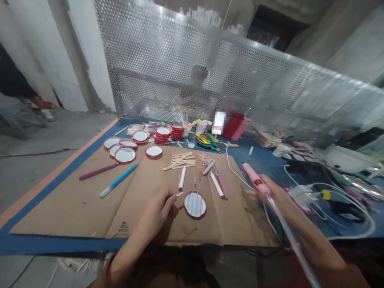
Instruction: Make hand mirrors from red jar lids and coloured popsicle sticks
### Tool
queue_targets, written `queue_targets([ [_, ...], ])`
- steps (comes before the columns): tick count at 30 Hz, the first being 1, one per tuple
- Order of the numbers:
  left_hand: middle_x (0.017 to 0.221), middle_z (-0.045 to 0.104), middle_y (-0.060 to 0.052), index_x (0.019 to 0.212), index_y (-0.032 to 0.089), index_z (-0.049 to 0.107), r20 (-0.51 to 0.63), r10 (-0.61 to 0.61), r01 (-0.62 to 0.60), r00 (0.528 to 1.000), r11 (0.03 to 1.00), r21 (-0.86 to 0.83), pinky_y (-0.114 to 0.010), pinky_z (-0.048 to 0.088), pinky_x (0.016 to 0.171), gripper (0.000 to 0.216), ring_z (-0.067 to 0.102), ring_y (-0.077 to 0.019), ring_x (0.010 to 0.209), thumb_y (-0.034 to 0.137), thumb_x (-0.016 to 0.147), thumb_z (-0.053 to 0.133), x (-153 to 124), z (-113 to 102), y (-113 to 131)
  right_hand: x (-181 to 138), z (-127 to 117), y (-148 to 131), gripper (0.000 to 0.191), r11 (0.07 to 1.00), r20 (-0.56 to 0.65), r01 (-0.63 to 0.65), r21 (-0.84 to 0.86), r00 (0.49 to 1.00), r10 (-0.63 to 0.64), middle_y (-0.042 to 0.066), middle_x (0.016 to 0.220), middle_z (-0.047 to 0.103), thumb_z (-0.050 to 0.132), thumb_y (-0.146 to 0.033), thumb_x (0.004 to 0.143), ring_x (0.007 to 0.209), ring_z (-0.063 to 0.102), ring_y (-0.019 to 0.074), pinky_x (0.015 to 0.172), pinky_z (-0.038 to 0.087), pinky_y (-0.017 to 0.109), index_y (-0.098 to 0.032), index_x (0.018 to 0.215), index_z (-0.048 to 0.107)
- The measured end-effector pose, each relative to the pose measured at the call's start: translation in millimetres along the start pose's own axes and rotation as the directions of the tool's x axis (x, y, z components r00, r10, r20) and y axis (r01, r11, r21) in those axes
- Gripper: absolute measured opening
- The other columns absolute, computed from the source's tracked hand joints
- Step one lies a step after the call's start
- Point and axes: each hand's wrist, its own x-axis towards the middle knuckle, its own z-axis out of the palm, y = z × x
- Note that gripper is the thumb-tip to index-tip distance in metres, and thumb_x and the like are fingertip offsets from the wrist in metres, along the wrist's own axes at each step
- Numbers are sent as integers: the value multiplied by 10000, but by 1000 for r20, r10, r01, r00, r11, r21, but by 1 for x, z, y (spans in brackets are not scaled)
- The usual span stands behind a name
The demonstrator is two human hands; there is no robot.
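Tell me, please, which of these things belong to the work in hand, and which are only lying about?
Likely in the job:
pink tool, in the right hand
small stick, at the left hand
striped disc, between them

Probably just lying about:
phone
blue pen
hand tools

No legible text or numbers

Perforated metal panel (162, 60), behind blue table (60, 245); phone (219, 122), screen lit; red block (233, 126), pink block (241, 129) beside it; white adapter (301, 195), right side.
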Motion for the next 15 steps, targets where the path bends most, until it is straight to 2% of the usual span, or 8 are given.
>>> queue_targets([
  [2, 556, 588, -12, 654, 228, 471, -13, -3, 3, 1000, 1000, -7, -274, 436, 580, 303, 562, -159, 546, 458, 840, 407, 1, 1, 0, 18, -11, 15, 330, 995, 59, -61, -73, 996, 66, 3, 706, 591, 677, -477, 703, 624, 539, 178, 583, 425, 284, -238, 745, 453],
  [5, 540, 564, -5, 651, 232, 457, -10, -55, 55, 998, 998, -39, -261, 412, 510, 333, 524, -150, 504, 513, 818, 396, 2, 3, 0, 44, -15, 30, 297, 978, 127, -123, -170, 981, 145, -2, 705, 587, 689, -391, 656, 623, 531, 172, 561, 389, 270, -240, 733, 445],
  [9, 566, 563, -2, 663, 225, 470, 0, -133, 133, 991, 989, -72, -235, 389, 438, 374, 507, -139, 493, 582, 768, 435, 3, 4, 0, 70, -13, 47, 321, 960, 137, -140, -242, 975, 176, 2, 741, 580, 695, -349, 623, 644, 523, 168, 575, 373, 268, -241, 728, 412],
  [15, 568, 579, -1, 671, 219, 489, 14, -176, 176, 984, 983, -50, -253, 459, 467, 403, 527, -133, 478, 617, 724, 450, 4, 1, 7, 90, -9, 64, 331, 962, 227, -119, -245, 958, 176, -7, 704, 568, 732, -265, 513, 647, 520, 169, 585, 379, 264, -227, 693, 456],
])
